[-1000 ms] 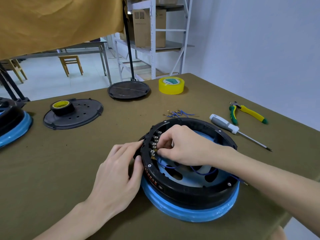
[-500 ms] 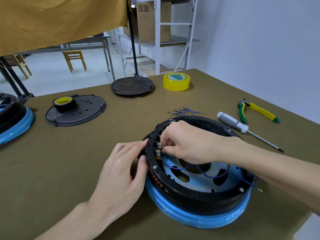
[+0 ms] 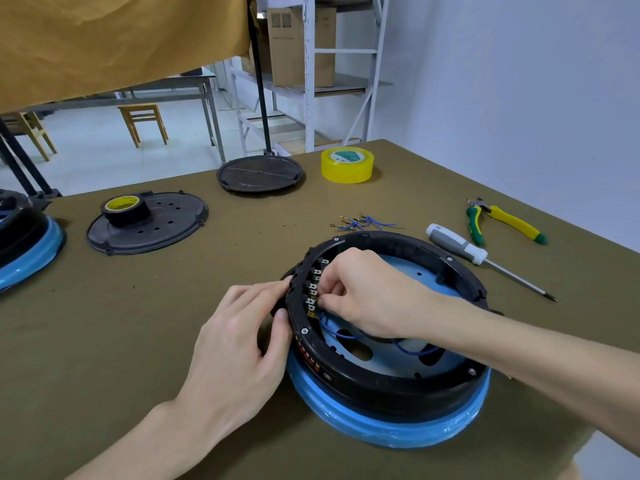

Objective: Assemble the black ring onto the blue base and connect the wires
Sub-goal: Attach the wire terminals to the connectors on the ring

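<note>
The black ring [image 3: 388, 386] sits on the blue base [image 3: 388, 429] near the table's front edge. A row of metal terminals [image 3: 313, 289] lines the ring's inner left wall. My right hand [image 3: 367, 292] reaches inside the ring, its fingertips pinching a blue wire [image 3: 341, 336] end at the terminals. My left hand [image 3: 242, 341] grips the ring's outer left rim, thumb on top. More blue wire [image 3: 415, 351] loops over the base's floor. A bunch of spare blue wires [image 3: 360, 221] with brass lugs lies just behind the ring.
A screwdriver [image 3: 460, 245] and yellow-green pliers [image 3: 502, 220] lie to the right. Yellow tape [image 3: 347, 164] and a black disc [image 3: 259, 173] are at the back. A black cover [image 3: 173, 226] carries a tape roll [image 3: 124, 209]. Another blue-based unit [image 3: 27, 251] is at far left.
The view has shifted slightly. My right hand's fingertips moved a little down the terminal row; my left hand stays on the ring's rim.
</note>
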`<state>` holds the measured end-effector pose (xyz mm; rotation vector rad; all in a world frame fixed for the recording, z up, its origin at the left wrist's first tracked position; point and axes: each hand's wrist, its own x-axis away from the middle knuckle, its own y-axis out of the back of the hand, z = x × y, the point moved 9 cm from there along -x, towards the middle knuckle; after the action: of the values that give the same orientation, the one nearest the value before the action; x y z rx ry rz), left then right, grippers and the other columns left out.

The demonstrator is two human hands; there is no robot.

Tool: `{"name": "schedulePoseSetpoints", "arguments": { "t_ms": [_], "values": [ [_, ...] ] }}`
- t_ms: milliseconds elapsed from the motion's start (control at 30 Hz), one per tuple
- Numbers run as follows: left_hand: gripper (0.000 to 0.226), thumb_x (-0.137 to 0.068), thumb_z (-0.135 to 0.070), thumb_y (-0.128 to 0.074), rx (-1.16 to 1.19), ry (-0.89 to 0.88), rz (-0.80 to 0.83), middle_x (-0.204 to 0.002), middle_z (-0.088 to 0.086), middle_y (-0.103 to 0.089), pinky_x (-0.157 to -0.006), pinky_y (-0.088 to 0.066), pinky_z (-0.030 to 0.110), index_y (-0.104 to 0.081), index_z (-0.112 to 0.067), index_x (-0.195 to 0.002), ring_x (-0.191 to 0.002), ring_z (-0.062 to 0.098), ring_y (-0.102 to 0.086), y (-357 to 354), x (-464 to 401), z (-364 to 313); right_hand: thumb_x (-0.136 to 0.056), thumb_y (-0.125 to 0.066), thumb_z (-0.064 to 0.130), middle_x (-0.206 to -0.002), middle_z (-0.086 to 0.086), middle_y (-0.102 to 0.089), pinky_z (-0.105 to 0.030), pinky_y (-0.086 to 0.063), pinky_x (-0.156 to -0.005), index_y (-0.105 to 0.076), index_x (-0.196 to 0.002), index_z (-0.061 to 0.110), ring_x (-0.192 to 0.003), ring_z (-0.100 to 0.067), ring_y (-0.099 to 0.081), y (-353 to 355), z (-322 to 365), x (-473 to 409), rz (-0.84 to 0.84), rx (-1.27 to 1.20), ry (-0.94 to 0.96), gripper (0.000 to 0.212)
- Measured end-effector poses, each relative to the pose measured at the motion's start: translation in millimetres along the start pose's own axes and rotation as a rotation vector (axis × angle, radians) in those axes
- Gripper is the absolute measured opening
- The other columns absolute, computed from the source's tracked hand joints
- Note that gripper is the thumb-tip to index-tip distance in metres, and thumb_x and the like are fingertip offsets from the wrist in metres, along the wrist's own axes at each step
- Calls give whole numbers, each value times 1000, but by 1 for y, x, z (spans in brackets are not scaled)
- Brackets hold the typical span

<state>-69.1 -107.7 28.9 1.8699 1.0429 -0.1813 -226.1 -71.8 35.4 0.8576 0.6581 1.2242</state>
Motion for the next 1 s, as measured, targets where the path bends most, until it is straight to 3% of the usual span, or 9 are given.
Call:
{"name": "schedulePoseSetpoints", "arguments": {
  "t_ms": [100, 200, 267, 333, 467, 600, 833, 933, 1000],
  "values": [
    [46, -101, -39, -37, -16, -7, 16, -124, -28, -65, -89, -46, 17, -65, -30, -137, -115, 2, -56, 0, 0, -2, -92, -72, 17, -70, 3, -75, -22, -55, -68, -79, -81, 13, -68, -8, -70, 4, -1, 1, 0, -36, 25, 14],
    [45, -102, -38, -38, -9, -9, 10, -124, -29, -65, -91, -44, 14, -66, -30, -137, -116, 2, -56, 0, -1, -1, -91, -74, 19, -70, 5, -73, -14, -49, -63, -79, -83, 13, -62, -2, -64, 4, 0, 1, 1, -41, 39, 12],
    [44, -103, -36, -39, 9, -8, 1, -125, -29, -65, -91, -46, 17, -67, -29, -136, -117, 3, -56, 0, -1, 1, -94, -72, 21, -71, 3, -73, -19, -53, -64, -78, -84, 12, -64, -5, -66, 3, 3, 3, -4, -2, 61, 15],
    [43, -103, -34, -40, 35, -14, -10, -125, -28, -65, -92, -48, 20, -68, -26, -135, -120, 3, -56, -1, -1, 1, -97, -67, 21, -75, -4, -73, -35, -59, -70, -75, -84, 7, -70, -19, -68, 1, 6, 3, -9, 66, 76, 20],
    [44, -103, -33, -41, 28, -40, -26, -123, -23, -66, -96, -44, 13, -69, -20, -134, -119, 1, -55, -2, -1, -1, -98, -60, 17, -82, -15, -67, -52, -59, -72, -62, -85, -1, -78, -39, -63, 1, 16, 1, 5, 230, 94, 22],
    [42, -104, -31, -41, 22, -61, -36, -123, -24, -64, -96, -43, 12, -68, -20, -134, -119, 3, -56, -2, 0, -2, -96, -58, 9, -82, -17, -62, -54, -59, -72, -52, -78, 0, -77, -42, -61, 1, 25, -3, 38, 348, 122, 22],
    [44, -104, -30, -40, 19, -50, -32, -123, -19, -67, -95, -45, 15, -69, -18, -134, -117, 5, -56, -3, 1, -3, -97, -57, 11, -80, -24, -64, -52, -55, -66, -54, -80, -5, -65, -37, -51, -1, 17, 0, -11, 290, 85, 24],
    [47, -104, -32, -38, 12, -36, -26, -124, -17, -68, -95, -44, 13, -69, -17, -135, -117, 4, -56, -4, 0, -2, -96, -58, 10, -80, -27, -65, -43, -46, -56, -57, -84, -8, -61, -30, -42, -1, 17, 1, -28, 242, 62, 22],
    [48, -103, -33, -37, 15, -29, -33, -124, -15, -69, -94, -44, 13, -69, -16, -135, -116, 4, -56, -4, 1, -2, -95, -58, 7, -78, -27, -65, -39, -49, -58, -58, -84, -8, -60, -35, -49, 0, 16, 1, -46, 222, 38, 19]
  ]
}}
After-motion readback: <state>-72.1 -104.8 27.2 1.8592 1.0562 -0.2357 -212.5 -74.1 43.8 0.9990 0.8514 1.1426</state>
